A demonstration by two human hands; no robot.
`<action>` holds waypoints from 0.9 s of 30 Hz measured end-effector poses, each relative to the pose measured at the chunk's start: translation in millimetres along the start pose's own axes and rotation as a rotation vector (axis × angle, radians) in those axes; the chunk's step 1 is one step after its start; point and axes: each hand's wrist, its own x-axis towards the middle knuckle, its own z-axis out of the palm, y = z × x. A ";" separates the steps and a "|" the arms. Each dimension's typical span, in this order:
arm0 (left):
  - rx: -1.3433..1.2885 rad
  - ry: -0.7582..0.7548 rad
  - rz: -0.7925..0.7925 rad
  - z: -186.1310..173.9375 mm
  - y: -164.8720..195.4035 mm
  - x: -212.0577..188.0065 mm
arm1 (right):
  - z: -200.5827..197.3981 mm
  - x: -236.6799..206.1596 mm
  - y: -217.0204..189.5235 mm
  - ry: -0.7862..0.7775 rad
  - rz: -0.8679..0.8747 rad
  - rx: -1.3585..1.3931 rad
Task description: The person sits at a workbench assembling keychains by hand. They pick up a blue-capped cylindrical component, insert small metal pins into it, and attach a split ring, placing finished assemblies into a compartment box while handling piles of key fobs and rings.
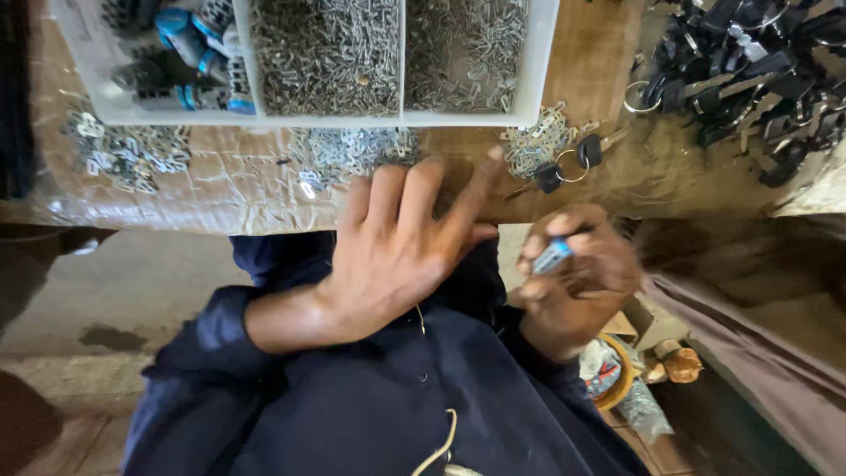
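Far left on the table [220, 189], loose grey metal bits [132, 154] lie in a heap by the edge. Behind them sits a white tray [533, 79]: its left bin holds blue and black parts [189, 53], its middle and right bins are full of small grey pins [326, 57]. More metal bits [348, 150] are scattered just in front of the tray.

The left hand [401, 251] reaches up over the table edge, fingers spread apart and holding nothing, its tips just short of that scatter. The dark blue sleeve [220, 330] runs back from it.

To its right, below the table edge, the right hand [573, 282] is curled shut around a small blue-grey piece [552, 256], pinched between thumb and fingers; it is blurred, so I can't tell its exact shape.

Above that hand, a black key tag on a ring [564, 172] lies on the table beside another little pile of bits [533, 145]. Far right, a big heap of black tags with rings [749, 70] fills the corner.
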 end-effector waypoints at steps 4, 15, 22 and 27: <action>-0.098 0.014 0.172 6.2 -15.3 -17.2 | 9.2 -10.0 -6.4 -0.125 0.140 0.022; -0.612 0.146 -0.132 -29.8 -30.3 -45.5 | 37.2 -2.6 9.0 -0.202 0.334 0.058; -0.706 0.223 -0.074 -5.2 -23.1 -55.3 | 42.2 2.0 8.0 -0.288 0.233 -0.234; -0.556 0.314 0.041 -8.9 -32.2 -57.8 | 50.3 2.2 9.1 -0.326 0.262 -0.287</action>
